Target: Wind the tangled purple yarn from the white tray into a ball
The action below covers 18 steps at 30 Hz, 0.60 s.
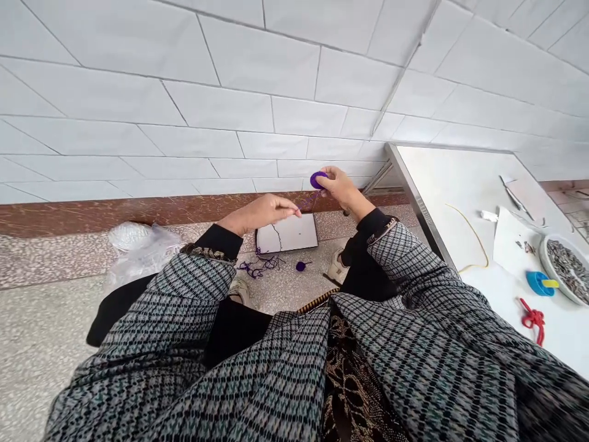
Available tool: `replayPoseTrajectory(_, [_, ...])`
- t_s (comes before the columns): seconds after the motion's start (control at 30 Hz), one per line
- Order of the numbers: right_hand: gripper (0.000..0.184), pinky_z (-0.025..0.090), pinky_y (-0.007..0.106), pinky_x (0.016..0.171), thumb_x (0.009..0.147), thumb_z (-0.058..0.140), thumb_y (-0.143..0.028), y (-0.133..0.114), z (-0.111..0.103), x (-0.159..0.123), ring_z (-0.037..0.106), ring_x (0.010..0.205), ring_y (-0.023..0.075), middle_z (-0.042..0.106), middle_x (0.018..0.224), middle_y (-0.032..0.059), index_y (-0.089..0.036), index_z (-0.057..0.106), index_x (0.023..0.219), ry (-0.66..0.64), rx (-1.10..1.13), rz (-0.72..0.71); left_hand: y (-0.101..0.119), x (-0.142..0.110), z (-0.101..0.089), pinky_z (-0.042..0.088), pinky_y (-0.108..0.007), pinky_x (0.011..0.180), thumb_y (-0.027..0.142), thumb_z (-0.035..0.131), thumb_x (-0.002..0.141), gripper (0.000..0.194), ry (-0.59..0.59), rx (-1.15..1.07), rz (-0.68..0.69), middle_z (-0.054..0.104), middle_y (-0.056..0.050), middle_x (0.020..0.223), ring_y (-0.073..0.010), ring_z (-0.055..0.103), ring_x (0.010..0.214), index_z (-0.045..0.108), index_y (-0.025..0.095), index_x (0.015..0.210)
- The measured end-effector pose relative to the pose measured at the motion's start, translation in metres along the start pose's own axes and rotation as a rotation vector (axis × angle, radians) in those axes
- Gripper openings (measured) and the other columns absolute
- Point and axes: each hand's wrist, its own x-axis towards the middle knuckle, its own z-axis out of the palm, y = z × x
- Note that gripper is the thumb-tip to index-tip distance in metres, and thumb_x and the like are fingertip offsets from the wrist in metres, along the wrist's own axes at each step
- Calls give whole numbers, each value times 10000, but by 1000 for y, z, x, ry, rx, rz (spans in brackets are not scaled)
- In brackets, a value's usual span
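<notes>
1. The right hand (335, 184), above and beyond the board's right end, pinches the purple disc (318, 180) by its side, in the air.
2. The left hand (271, 210), above the board's far edge, has thumb and fingertips pressed together on the yarn (307, 201), which runs to the disc. Open air lies between the hands, over the board.
3. The board (297, 236) lies on the floor (276, 293), dark-edged, a thin strand (277, 233) across it.
4. Loose strands (260, 265) tangle by the board's near left corner; a small ball (300, 266) sits just off its near edge.
5. Beyond the board, the skirting (193, 209) and wall (221, 110) bound the reach.
6. Left of the board, a plastic bag (142, 255) leans near the skirting.
7. Right of the board and higher, the counter (427, 184) presents its metal edge, leaving a gap of floor between.
8. Shoes (337, 267) flank the floor nearer than the board.
</notes>
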Motion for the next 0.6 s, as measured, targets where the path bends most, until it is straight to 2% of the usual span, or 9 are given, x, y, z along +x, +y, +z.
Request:
replayPoseTrajectory(0.07, [182,476,130,572,1057,656,-76,-2,4,7,522,551,38,628,791,-76,-190,519,1024,-23,62,-34,-11,4,-4,624,-389,1030,492,877,784,371,-106,66,5,842,-129,1160,-319,784,1107,895,210,1025])
replayPoseTrajectory(0.1, [172,515,144,623,1053,661,-94,-4,6,10,552,590,45,647,836,-66,-192,522,1036,-62,108,-44,-15,5,-3,582,-438,1155,495,875,771,423,-76,83,11,828,-144,1290,-349,753,1254,889,208,1083])
replayPoseTrajectory(0.13, [171,537,160,657,1042,678,-112,-6,9,12,575,625,54,663,872,-55,-193,528,1042,-108,157,-50,-16,7,-2,516,-476,1256,498,866,773,485,5,65,24,787,-159,1422,-368,693,1392,873,201,1156])
replayPoseTrajectory(0.2, [189,539,178,678,1011,732,-146,-10,18,16,592,686,75,683,919,-36,-193,552,1043,-197,233,-62,-13,12,4,413,-508,1359,505,838,815,590,196,-110,66,682,-184,1599,-369,571,1564,816,173,1302])
replayPoseTrajectory(0.27, [196,524,171,693,986,769,-157,-14,28,18,605,764,90,695,949,-21,-190,585,1044,-243,238,-91,-3,17,10,410,-501,1371,479,805,869,607,270,-385,117,655,-195,1624,-351,565,1582,762,152,1379])
replayPoseTrajectory(0.37, [168,552,163,818,984,769,-131,-17,42,22,639,936,109,715,1012,-1,-185,624,1049,-269,206,-189,16,25,17,510,-504,1291,386,758,899,460,300,-691,115,758,-199,1414,-337,727,1365,748,130,1280])
replayPoseTrajectory(0.47, [139,564,163,868,1010,748,-122,-18,51,25,636,988,115,709,1036,4,-188,631,1044,-262,194,-215,26,30,19,612,-447,1132,286,712,891,287,363,-822,50,793,-164,1167,-284,795,1096,727,129,1131])
replayPoseTrajectory(0.53, [114,556,155,820,1045,733,-152,-17,53,28,623,941,109,695,1035,4,-190,626,1047,-248,215,-172,28,29,18,650,-370,954,248,709,906,185,403,-851,25,754,-107,955,-204,748,835,720,131,1049])
replayPoseTrajectory(0.6, [129,533,140,753,1076,745,-207,-16,54,30,603,876,97,671,1010,0,-191,618,1053,-239,272,-119,28,26,17,606,-285,743,222,724,932,114,436,-843,15,627,-17,754,-117,547,578,725,134,1005])
